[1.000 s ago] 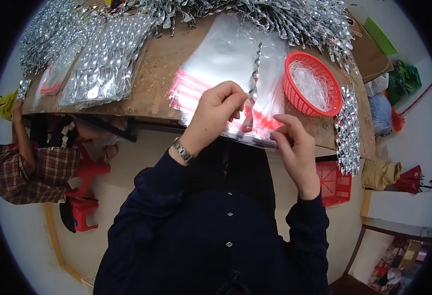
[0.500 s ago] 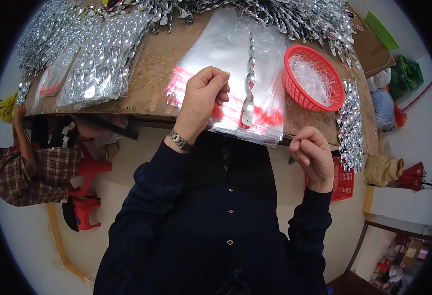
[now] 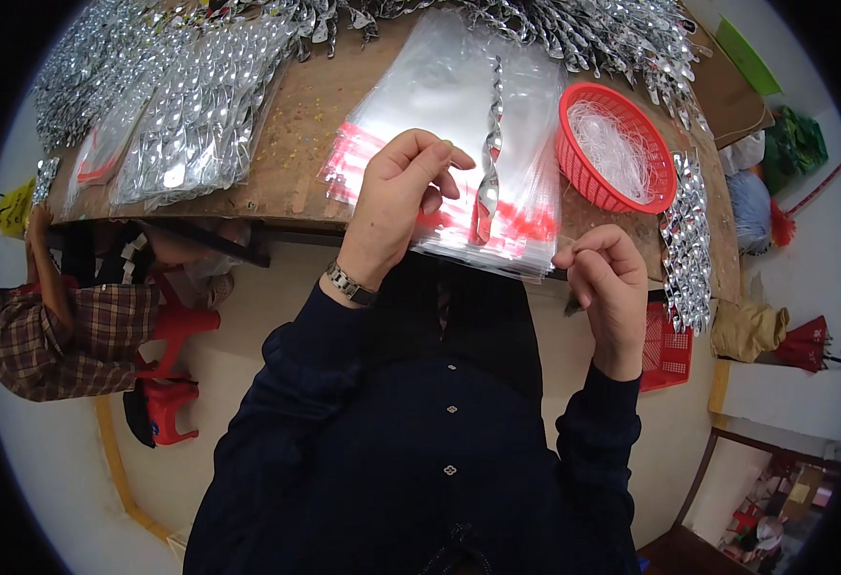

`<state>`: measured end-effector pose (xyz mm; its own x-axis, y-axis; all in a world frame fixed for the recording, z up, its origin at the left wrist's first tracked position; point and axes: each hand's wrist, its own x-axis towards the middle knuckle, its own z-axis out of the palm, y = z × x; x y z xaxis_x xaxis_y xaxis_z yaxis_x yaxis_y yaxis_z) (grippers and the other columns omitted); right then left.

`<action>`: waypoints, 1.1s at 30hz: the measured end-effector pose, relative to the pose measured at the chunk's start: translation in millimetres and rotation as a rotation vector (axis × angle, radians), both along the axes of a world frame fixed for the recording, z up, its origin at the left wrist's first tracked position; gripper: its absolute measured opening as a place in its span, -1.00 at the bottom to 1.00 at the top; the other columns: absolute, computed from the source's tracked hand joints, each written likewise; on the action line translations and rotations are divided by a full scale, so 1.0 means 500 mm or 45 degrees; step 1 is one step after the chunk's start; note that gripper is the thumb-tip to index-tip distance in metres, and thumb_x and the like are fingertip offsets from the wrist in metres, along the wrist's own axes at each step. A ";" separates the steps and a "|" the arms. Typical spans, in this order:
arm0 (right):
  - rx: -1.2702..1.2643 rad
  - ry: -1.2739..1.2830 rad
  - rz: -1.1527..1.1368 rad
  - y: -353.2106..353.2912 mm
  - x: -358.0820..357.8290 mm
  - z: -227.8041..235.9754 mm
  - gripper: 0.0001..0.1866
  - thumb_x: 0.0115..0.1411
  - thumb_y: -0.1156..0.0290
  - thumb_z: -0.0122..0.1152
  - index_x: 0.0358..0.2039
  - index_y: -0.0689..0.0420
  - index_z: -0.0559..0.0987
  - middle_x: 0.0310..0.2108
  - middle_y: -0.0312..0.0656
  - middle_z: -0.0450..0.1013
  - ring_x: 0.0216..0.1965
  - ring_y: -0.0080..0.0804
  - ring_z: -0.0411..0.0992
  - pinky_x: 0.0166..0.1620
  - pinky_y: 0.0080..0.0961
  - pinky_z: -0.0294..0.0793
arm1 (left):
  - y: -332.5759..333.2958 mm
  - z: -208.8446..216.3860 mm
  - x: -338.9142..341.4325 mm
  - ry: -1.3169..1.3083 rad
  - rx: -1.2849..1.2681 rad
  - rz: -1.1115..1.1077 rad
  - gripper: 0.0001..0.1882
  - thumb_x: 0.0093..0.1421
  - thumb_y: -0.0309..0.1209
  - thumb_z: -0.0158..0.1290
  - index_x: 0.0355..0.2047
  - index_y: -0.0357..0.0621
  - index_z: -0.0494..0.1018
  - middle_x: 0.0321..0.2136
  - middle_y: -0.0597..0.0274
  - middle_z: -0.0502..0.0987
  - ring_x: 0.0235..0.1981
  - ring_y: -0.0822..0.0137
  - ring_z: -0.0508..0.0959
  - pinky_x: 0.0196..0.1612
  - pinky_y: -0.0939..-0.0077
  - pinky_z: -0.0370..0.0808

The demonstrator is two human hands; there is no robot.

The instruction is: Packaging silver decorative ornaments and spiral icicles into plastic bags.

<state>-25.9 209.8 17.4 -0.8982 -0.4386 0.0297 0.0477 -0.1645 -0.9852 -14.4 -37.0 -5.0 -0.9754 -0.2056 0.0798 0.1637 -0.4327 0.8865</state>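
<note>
My left hand (image 3: 397,192) is above the left part of a stack of clear plastic bags (image 3: 430,72) with red bands at the near end. Its thumb and forefinger are pinched together; whatever is between them is too fine to make out. To the right, just off the stack's near corner, my right hand (image 3: 610,287) is closed in a pinch. A faint thin line shows by its fingertips, too slight to name surely. Between my hands a twisted silver strip (image 3: 491,153) lies lengthwise on the bags, touched by neither hand as far as I see.
A red basket (image 3: 665,182) of clear threads (image 3: 612,149) stands right of the bags. Silver spiral strips (image 3: 689,249) hang over the table's right edge; more (image 3: 593,38) lie along the back. Bagged strips (image 3: 200,115) lie at left. Another person (image 3: 66,331) sits far left.
My left forefinger has stretched out a little toward the silver strip. My right hand has risen slightly, closer to the bags' corner. The strip's near end has turned slightly.
</note>
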 end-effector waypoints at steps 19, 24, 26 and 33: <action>0.103 0.133 -0.096 -0.120 0.021 0.009 -0.82 0.16 0.58 0.16 -0.20 0.23 0.53 -0.46 -0.37 0.42 -0.50 -0.73 0.27 -0.43 -0.78 0.23 | 0.041 0.013 0.030 -0.047 0.194 -0.317 -0.85 0.32 -0.40 -0.07 -0.17 -0.17 0.37 -0.64 0.44 0.31 -0.63 0.62 0.26 -0.56 0.76 0.19; 0.108 0.095 -0.075 -0.130 0.022 0.004 -0.77 0.16 0.56 0.17 -0.14 0.23 0.53 -0.45 -0.38 0.42 -0.50 -0.72 0.28 -0.43 -0.78 0.24 | 0.043 0.015 0.035 -0.075 0.221 -0.335 -0.76 0.31 -0.39 -0.05 -0.06 -0.19 0.34 -0.64 0.45 0.30 -0.64 0.63 0.25 -0.56 0.76 0.19; 0.101 0.077 -0.073 -0.132 0.023 0.005 -0.78 0.16 0.55 0.18 -0.15 0.23 0.54 -0.45 -0.38 0.42 -0.49 -0.72 0.28 -0.43 -0.78 0.24 | 0.045 0.018 0.037 -0.106 0.170 -0.323 -0.74 0.30 -0.38 -0.03 -0.04 -0.19 0.34 -0.64 0.45 0.30 -0.64 0.64 0.24 -0.56 0.76 0.18; 0.144 0.092 -0.100 -0.136 0.026 0.004 -0.83 0.17 0.54 0.18 -0.20 0.23 0.55 -0.43 -0.38 0.44 -0.49 -0.73 0.28 -0.42 -0.78 0.25 | 0.048 0.007 0.035 -0.062 0.136 -0.345 -0.74 0.29 -0.38 -0.01 -0.06 -0.20 0.35 -0.63 0.47 0.31 -0.63 0.67 0.24 -0.58 0.79 0.16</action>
